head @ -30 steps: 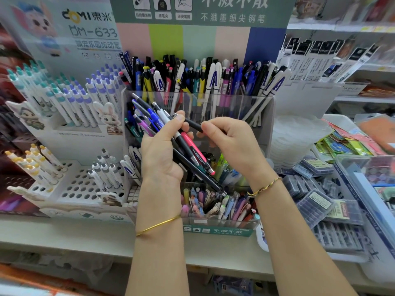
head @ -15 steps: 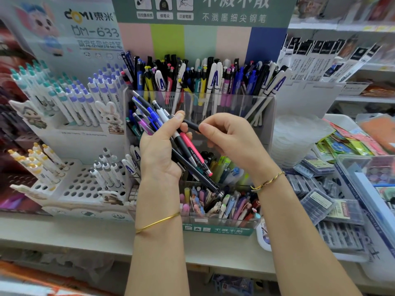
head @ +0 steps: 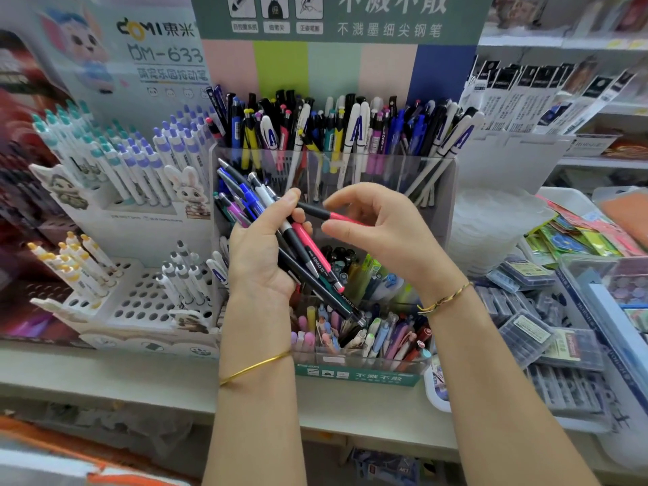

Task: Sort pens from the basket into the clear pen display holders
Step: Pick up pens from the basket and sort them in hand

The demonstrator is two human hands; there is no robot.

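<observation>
Gripping a fanned bundle of slim plastic pens (head: 308, 249) in curled fingers, the left hand (head: 259, 264) hangs just before the clear acrylic tiered pen holder (head: 440, 191), whose back and front rows stand crammed with upright pens. The right hand (head: 389, 236) pinches one smooth black-and-pink pen (head: 324, 215) between thumb and forefinger, its black end touching the left thumb. Beside the holder, a white perforated pen stand (head: 140, 303) sits on the pale shelf board (head: 105, 377); flat clear boxes (head: 526, 329) crowd the right.
</observation>
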